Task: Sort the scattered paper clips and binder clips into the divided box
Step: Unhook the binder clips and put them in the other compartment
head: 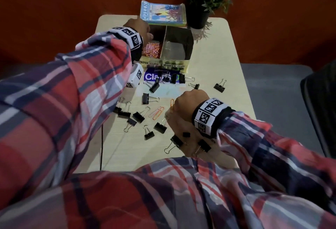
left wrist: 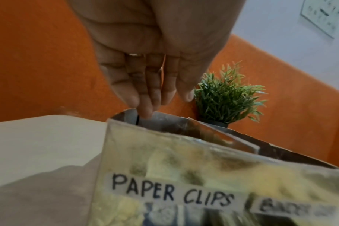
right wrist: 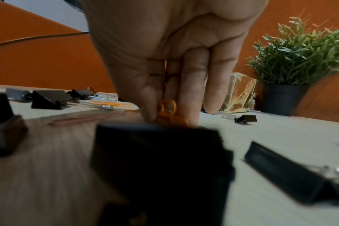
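The divided box (head: 189, 46) stands at the back of the table, labelled PAPER CLIPS on the left and BINDER CLIPS on the right. Pink and orange paper clips (head: 152, 49) lie in its left compartment. My left hand (head: 140, 28) hovers over that compartment's far corner with straight fingers (left wrist: 145, 97) that hold nothing. On the table, my right hand (head: 189, 101) pinches orange paper clips (right wrist: 168, 113) between thumb and fingers. Two more loose paper clips (head: 157, 113) lie to its left. Several black binder clips (head: 146, 98) are scattered across the table.
A book (head: 162, 13) and a potted plant (head: 200, 10) stand behind the box. A blue sticker (head: 154, 76) and a white tagged block (head: 136, 75) lie in front of it. A blurred binder clip (right wrist: 161, 160) sits just below my right wrist.
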A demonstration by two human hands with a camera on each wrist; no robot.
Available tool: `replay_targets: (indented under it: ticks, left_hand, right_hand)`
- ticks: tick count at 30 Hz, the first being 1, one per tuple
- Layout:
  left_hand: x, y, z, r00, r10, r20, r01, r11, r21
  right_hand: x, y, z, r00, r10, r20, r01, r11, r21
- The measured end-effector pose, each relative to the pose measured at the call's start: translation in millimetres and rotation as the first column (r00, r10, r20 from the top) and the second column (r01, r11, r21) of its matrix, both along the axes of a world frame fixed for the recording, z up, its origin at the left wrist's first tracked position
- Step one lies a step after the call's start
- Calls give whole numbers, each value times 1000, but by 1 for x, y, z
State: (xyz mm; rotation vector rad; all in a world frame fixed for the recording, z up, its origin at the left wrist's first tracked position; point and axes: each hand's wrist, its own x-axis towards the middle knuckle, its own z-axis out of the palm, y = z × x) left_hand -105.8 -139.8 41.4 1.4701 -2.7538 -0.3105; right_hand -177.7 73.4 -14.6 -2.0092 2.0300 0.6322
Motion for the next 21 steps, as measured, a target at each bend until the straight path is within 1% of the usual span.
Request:
replay_targets:
  ticks: [2, 4, 6, 8, 10, 12, 13, 15, 17, 19, 21]
  left_hand:
    - [3, 7, 0, 999, -40, -33, 39, 999, -13]
    - [10, 27, 0, 990, -108, -96, 110, 994, 15]
    - [18, 56, -9, 967, -243, -83, 249, 965, 77]
    - [28, 89, -29, 911, -413, 1, 408, 900, 154]
    - [39, 116, -48, 821, -563, 91, 539, 818, 200]
    - [47, 128, -62, 731, -666, 151, 633, 744, 215]
    - [50, 129, -66, 694, -695, 188, 661, 719, 214]
    - [54, 128, -68, 645, -719, 259, 690, 694, 207]
    - [54, 128, -71, 628, -725, 283, 702, 685, 195]
    - [54, 128, -72, 631, -723, 282, 707, 685, 173]
    - [55, 125, -77, 595, -751, 286, 735, 652, 185]
  right_hand:
    - [-3, 0, 1, 999, -28, 34, 28, 1000, -2]
    - [-9, 0, 2, 996, -50, 78, 50, 999, 2]
    - [-15, -2, 2, 992, -74, 106, 73, 997, 9]
    - [-22, -3, 4, 982, -138, 133, 137, 990, 15]
    - [-31, -2, 7, 960, -218, 177, 216, 976, 28]
    - [-38, 0, 11, 945, -256, 201, 253, 967, 44]
    - [-41, 0, 14, 943, -267, 200, 266, 963, 34]
    - [-44, -7, 25, 933, -287, 217, 299, 954, -21]
    - [-45, -23, 41, 924, -287, 253, 317, 945, -83]
    - [-42, -44, 60, 937, -236, 258, 280, 948, -149]
    - [-37, -68, 79, 963, -146, 225, 203, 945, -258]
